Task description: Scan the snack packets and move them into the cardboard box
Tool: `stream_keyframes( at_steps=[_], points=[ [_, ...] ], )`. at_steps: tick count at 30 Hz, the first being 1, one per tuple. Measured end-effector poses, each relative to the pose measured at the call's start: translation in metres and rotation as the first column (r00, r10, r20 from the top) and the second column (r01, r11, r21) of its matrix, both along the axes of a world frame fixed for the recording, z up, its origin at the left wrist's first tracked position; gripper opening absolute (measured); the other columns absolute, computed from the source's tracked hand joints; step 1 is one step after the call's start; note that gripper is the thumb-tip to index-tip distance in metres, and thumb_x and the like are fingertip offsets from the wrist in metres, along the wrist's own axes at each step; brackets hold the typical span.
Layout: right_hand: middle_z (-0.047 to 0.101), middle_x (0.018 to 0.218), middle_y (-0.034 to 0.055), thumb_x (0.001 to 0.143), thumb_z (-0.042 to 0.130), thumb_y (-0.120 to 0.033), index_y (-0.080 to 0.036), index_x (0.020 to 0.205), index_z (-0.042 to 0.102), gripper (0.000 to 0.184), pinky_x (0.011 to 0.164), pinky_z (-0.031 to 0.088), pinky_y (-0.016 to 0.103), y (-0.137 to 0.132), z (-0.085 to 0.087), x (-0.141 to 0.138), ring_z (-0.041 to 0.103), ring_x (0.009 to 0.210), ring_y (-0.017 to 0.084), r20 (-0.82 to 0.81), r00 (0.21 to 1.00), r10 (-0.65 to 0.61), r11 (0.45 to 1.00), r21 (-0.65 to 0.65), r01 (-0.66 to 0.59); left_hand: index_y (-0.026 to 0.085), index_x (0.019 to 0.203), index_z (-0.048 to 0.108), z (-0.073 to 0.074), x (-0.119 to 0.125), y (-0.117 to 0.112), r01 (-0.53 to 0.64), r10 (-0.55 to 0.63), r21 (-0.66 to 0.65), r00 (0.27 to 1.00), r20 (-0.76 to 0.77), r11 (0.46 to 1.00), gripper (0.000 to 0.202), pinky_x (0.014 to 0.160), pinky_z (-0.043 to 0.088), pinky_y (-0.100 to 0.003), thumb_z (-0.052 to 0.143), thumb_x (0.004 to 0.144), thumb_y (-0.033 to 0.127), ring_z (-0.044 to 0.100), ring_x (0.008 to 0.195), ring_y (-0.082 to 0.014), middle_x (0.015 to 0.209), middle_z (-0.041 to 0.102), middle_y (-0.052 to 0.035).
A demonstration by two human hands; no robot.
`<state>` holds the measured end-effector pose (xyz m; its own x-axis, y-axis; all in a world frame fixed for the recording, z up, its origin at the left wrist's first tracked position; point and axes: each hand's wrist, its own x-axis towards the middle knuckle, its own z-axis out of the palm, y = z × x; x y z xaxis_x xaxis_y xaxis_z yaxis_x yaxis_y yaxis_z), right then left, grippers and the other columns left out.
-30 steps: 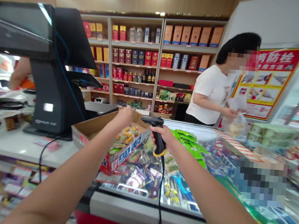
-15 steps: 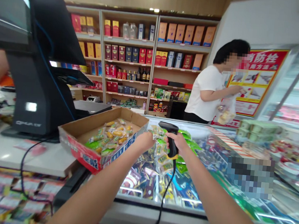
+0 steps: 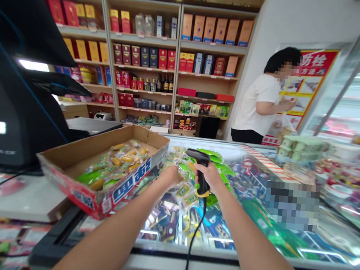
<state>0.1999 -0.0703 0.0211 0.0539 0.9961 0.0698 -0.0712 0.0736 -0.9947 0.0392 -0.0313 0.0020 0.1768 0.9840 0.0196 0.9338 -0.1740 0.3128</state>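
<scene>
In my right hand (image 3: 209,175) is a black handheld barcode scanner (image 3: 200,157), gripped by its handle and held upright above the glass counter top. Its cable runs down toward the counter's front edge. My left hand (image 3: 169,177) is closed, low over the glass just left of the scanner; what its fingers hold is hidden. Small clear-wrapped snack packets (image 3: 184,191) lie beside and beyond that hand. Green snack packages (image 3: 223,172) lie behind the scanner. To the left, an open cardboard box (image 3: 126,191) holds several yellow and green wrapped snacks.
A dark checkout terminal (image 3: 9,107) stands at left. A person in a white top (image 3: 255,101) stands across the counter holding a plastic bag (image 3: 283,127). Green egg cartons (image 3: 301,147) are stacked at right. Shelves (image 3: 147,39) of boxes and bottles line the back wall.
The view has shifted, so the box and terminal appear farther left and nearer. Both hands stay close together over the packets, the scanner still in my right. The person opposite has turned slightly.
</scene>
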Motion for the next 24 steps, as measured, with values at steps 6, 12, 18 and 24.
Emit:
stream_keyframes(
  at_steps=[6, 12, 18, 24],
  points=[
    [0.054, 0.038, 0.0000, 0.070, 0.069, -0.031, -0.018, 0.050, 0.054, 0.028, 0.037, 0.043, 0.024, -0.004, -0.002, -0.006, 0.050, 0.033, 0.012, 0.116, 0.993, 0.024, 1.000, -0.003, -0.023, 0.013, 0.080, 0.066, -0.002, -0.023, 0.011, 0.014, -0.013, -0.024, 0.999, 0.052, 1.000, 0.028, 0.068, 0.046, -0.028, 0.076, 0.064, 0.033, 0.065, 0.083, -0.0252, 0.079, 0.069, -0.0109],
    [0.054, 0.040, 0.0005, 0.069, 0.069, -0.032, -0.017, 0.050, 0.056, 0.027, 0.037, 0.044, 0.024, -0.005, -0.002, -0.008, 0.051, 0.034, 0.012, 0.078, 0.996, 0.050, 0.998, -0.032, -0.047, 0.020, 0.045, 0.040, -0.020, -0.030, 0.023, 0.043, 0.005, -0.052, 0.720, 0.693, 0.998, 0.046, 0.048, 0.031, -0.024, 0.084, 0.047, 0.035, 0.038, 0.044, -0.0092, 0.041, 0.033, 0.0083],
    [0.057, 0.047, -0.0005, 0.066, 0.070, -0.033, -0.016, 0.061, 0.058, 0.022, 0.036, 0.044, 0.025, -0.011, 0.005, -0.006, 0.051, 0.036, 0.012, -0.021, 0.993, 0.118, 0.993, -0.020, -0.118, 0.016, 0.075, 0.061, -0.013, -0.030, 0.027, -0.051, -0.087, 0.108, 0.310, 0.947, 0.993, 0.038, 0.059, 0.043, -0.023, 0.083, 0.048, 0.031, 0.058, 0.062, -0.0129, 0.067, 0.065, -0.0006],
    [0.059, 0.050, -0.0025, 0.062, 0.072, -0.035, -0.016, 0.075, 0.060, 0.026, 0.038, 0.044, 0.025, -0.017, 0.008, -0.007, 0.052, 0.037, 0.012, 0.012, 0.975, 0.222, 0.975, 0.019, -0.223, 0.015, 0.101, 0.065, -0.008, -0.030, 0.024, 0.001, -0.170, 0.174, 0.216, 0.961, 0.985, 0.053, 0.059, 0.048, -0.023, 0.080, 0.052, 0.029, 0.062, 0.064, -0.0126, 0.079, 0.070, -0.0020]
  ],
)
